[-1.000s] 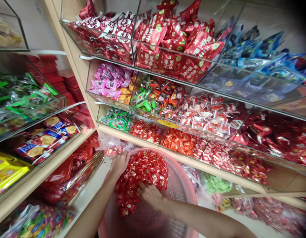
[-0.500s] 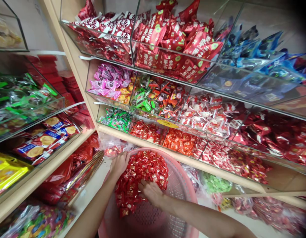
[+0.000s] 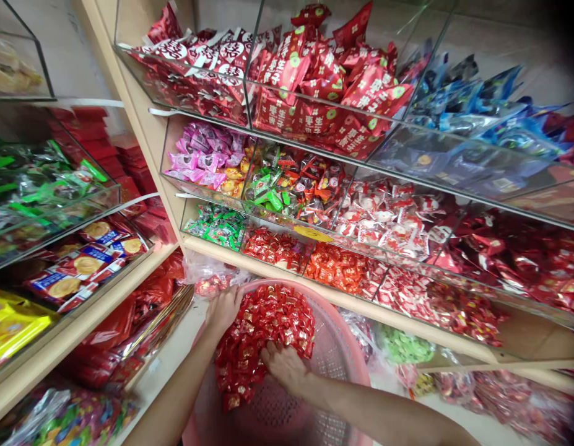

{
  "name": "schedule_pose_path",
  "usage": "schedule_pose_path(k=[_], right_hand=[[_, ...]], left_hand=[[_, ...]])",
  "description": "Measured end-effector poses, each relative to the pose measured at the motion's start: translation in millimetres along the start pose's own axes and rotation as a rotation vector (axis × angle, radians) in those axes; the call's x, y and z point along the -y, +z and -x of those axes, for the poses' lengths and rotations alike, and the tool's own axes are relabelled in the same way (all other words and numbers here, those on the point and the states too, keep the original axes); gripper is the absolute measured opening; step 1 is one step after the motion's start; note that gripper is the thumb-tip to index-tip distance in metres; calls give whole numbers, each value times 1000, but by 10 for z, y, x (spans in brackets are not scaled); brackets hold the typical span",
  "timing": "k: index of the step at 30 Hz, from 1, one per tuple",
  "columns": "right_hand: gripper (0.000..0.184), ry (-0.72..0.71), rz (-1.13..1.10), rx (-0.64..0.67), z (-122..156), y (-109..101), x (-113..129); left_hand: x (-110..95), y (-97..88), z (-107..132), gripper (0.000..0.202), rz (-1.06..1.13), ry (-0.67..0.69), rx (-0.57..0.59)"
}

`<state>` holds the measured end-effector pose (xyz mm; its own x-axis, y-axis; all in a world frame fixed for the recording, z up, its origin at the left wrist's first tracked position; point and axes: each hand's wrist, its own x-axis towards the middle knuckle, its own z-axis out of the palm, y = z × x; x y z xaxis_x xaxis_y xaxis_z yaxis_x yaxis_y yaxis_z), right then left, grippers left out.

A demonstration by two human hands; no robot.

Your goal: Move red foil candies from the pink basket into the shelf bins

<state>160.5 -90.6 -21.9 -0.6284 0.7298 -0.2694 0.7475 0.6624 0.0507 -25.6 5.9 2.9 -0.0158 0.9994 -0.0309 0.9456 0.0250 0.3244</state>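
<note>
Basket (image 3: 335, 356) tips away, candies (image 3: 263, 328) heaped at far rim.

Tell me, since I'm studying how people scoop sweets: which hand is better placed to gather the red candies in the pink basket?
The right hand, probably: it lies palm down on the red candies, fingers dug into the pile. The left hand sits at the rim of the pink basket.

Bright even light, glassy glare, dark blurred warped corners.
</note>
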Motion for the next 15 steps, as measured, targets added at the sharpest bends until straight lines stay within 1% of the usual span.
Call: schedule_pose_path(k=[2, 3, 5, 6, 7, 9, 12, 14, 15], right_hand=[[21, -13, -9, -21, 12, 25, 9], [25, -15, -19, -32, 22, 19, 10], [39, -28, -44, -52, 38, -59, -14], [42, -40, -60, -65, 35, -138, -45], [42, -47, -78, -83, 22, -244, -92], [37, -42, -126, -135, -51, -513, -236], [29, 107, -155, -243, -282, -944, -558], [26, 211, -155, -312, -499, -1158, -811], [25, 270, -150, -330, -617, -1230, -941]], left_hand=[[-5, -8, 3, 49, -5, 10, -3], [-6, -10, 4, 49, -8, 13, -4], [-3, -8, 3, 48, -11, 12, -6], [0, -5, 2, 48, -12, 10, -7], [2, -2, 1, 48, -12, 7, -9], [7, 2, -2, 48, -10, 8, -12], [8, 2, -5, 48, 0, 20, -19], [8, -1, -8, 48, 4, 28, -30], [8, -2, -11, 47, 6, 29, -34]])
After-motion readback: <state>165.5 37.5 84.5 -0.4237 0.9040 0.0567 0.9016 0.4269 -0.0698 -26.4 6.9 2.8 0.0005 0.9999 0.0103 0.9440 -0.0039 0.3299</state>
